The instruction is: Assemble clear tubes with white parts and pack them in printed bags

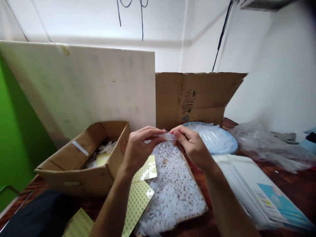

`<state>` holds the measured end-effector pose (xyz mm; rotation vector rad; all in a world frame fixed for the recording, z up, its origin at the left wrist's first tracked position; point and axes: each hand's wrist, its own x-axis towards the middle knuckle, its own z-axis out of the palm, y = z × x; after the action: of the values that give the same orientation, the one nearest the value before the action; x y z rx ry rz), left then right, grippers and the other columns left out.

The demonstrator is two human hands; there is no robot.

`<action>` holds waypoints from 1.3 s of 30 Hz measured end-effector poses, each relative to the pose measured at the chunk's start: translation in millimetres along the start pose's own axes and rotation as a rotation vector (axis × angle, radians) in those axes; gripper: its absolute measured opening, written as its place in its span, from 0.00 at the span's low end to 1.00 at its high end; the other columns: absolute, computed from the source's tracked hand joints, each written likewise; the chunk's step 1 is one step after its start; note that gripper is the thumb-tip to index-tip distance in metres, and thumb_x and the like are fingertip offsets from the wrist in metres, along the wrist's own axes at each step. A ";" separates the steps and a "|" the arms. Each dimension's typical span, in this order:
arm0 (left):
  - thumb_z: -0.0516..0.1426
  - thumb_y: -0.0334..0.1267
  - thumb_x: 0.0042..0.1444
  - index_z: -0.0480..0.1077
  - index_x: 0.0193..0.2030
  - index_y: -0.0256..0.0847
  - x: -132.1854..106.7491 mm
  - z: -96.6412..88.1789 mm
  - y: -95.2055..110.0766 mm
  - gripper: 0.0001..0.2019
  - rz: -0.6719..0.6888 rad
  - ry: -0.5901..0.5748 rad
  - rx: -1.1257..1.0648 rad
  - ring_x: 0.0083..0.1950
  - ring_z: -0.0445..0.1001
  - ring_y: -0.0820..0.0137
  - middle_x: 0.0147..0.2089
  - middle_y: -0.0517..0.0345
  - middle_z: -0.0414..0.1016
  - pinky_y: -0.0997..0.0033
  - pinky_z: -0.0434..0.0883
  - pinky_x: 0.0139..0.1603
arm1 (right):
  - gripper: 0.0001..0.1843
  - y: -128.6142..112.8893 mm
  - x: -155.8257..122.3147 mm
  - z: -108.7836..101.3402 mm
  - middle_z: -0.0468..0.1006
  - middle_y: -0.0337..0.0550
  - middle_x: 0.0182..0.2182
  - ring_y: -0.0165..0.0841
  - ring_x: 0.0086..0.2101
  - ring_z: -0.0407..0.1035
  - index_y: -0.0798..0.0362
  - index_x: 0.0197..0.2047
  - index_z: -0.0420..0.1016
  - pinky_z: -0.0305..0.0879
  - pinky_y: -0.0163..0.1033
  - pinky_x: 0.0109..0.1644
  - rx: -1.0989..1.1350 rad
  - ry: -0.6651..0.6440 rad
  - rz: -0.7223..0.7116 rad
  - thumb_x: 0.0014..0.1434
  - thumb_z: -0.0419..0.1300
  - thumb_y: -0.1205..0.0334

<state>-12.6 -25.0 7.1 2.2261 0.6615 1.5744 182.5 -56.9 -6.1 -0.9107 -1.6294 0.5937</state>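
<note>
My left hand (138, 148) and my right hand (191, 144) meet above the table, both pinched on a small clear plastic piece (168, 135) held between their fingertips. Right below them lies a clear bag full of small white plastic parts (172, 191). Yellow dotted sticker sheets (138, 197) lie under my left forearm. An open cardboard box (81, 158) with white pieces and a yellow sheet inside stands at the left.
A blue bowl (214, 138) of white parts sits behind my right hand. A tall cardboard box (195, 98) and a white board (86, 85) stand at the back. Crumpled clear plastic (269, 144) and white booklets (259, 191) lie to the right. A black object (41, 214) is near left.
</note>
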 end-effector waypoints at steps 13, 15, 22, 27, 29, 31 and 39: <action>0.59 0.35 0.67 0.79 0.52 0.36 -1.3 0.8 -1.7 0.11 -0.190 -0.210 -0.088 0.34 0.83 0.69 0.35 0.53 0.85 0.72 0.80 0.37 | 0.08 -4.6 -3.4 -1.7 0.81 0.43 0.43 0.38 0.45 0.76 0.47 0.45 0.79 0.73 0.46 0.51 -0.284 0.167 -0.422 0.69 0.59 0.68; 0.59 0.35 0.67 0.79 0.48 0.37 -1.9 1.4 -2.4 0.09 -0.107 -0.188 0.022 0.31 0.81 0.70 0.33 0.54 0.83 0.73 0.78 0.34 | 0.05 -3.5 -3.9 -0.5 0.81 0.43 0.39 0.36 0.38 0.77 0.48 0.44 0.79 0.74 0.43 0.44 -0.302 0.194 -0.358 0.68 0.61 0.65; 0.54 0.32 0.71 0.76 0.52 0.40 -10.1 6.9 -6.5 0.10 0.308 -0.036 0.511 0.43 0.82 0.69 0.45 0.52 0.84 0.71 0.76 0.46 | 0.18 -3.8 -3.2 10.1 0.73 0.36 0.21 0.27 0.16 0.64 0.52 0.33 0.76 0.60 0.33 0.17 0.083 0.262 0.052 0.67 0.63 0.46; 0.55 0.34 0.71 0.76 0.55 0.40 -8.6 14.8 -13.7 0.11 0.280 -0.061 0.520 0.44 0.82 0.68 0.46 0.52 0.84 0.70 0.76 0.45 | 0.20 4.7 2.2 11.8 0.68 0.31 0.17 0.25 0.12 0.57 0.52 0.31 0.73 0.52 0.32 0.12 0.357 0.243 0.211 0.61 0.68 0.45; 0.58 0.38 0.70 0.75 0.58 0.40 -6.1 16.8 -17.8 0.13 0.186 -0.093 0.461 0.41 0.82 0.68 0.45 0.52 0.84 0.69 0.76 0.44 | 0.18 9.5 4.8 12.4 0.68 0.31 0.19 0.25 0.14 0.57 0.51 0.33 0.73 0.54 0.32 0.13 0.408 0.289 0.225 0.59 0.70 0.46; 0.60 0.41 0.68 0.71 0.65 0.42 -5.3 16.2 -24.4 0.20 0.064 -0.180 0.444 0.42 0.81 0.66 0.48 0.50 0.83 0.67 0.76 0.45 | 0.16 13.2 7.1 13.5 0.70 0.33 0.23 0.26 0.17 0.61 0.51 0.37 0.75 0.58 0.33 0.17 0.381 0.351 0.170 0.59 0.70 0.48; 0.68 0.46 0.54 0.81 0.45 0.42 -28.0 1.2 -76.5 0.15 -0.605 -0.875 0.736 0.40 0.82 0.60 0.41 0.49 0.84 0.68 0.74 0.38 | 0.13 10.5 7.5 12.8 0.79 0.43 0.41 0.34 0.40 0.75 0.49 0.41 0.70 0.73 0.41 0.46 0.268 0.322 -0.018 0.70 0.58 0.48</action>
<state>-32.9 23.5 -55.0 2.4645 1.5454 -0.0124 172.2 -43.7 -13.2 -0.7485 -1.2346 0.6018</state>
